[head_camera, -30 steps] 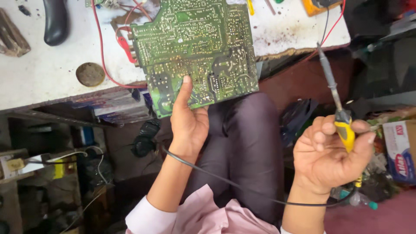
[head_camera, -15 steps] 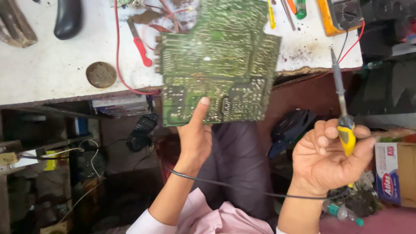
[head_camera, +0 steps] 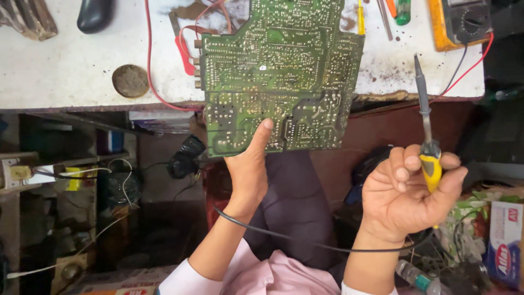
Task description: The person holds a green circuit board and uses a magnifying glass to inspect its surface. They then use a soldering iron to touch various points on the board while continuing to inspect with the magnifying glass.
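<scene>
My left hand [head_camera: 249, 169] grips the near edge of a large green circuit board [head_camera: 278, 76], thumb on its solder side, holding it up over the front edge of the white workbench [head_camera: 65, 71]. My right hand [head_camera: 406, 191] is closed around the yellow handle of a soldering iron [head_camera: 424, 125], whose dark tip points up and away, to the right of the board and apart from it. The iron's black cord [head_camera: 284, 237] loops across my lap below both wrists.
On the bench lie a round rusty tin lid [head_camera: 130, 80], red wires [head_camera: 150, 60], a red-handled tool [head_camera: 185, 54], screwdrivers [head_camera: 382, 13] and an orange multimeter [head_camera: 461, 22]. Cluttered shelves stand at the left under the bench. A printed carton [head_camera: 505, 246] sits lower right.
The left hand has raised the circuit board higher and further over the bench. The right hand with the soldering iron has stayed about where it was.
</scene>
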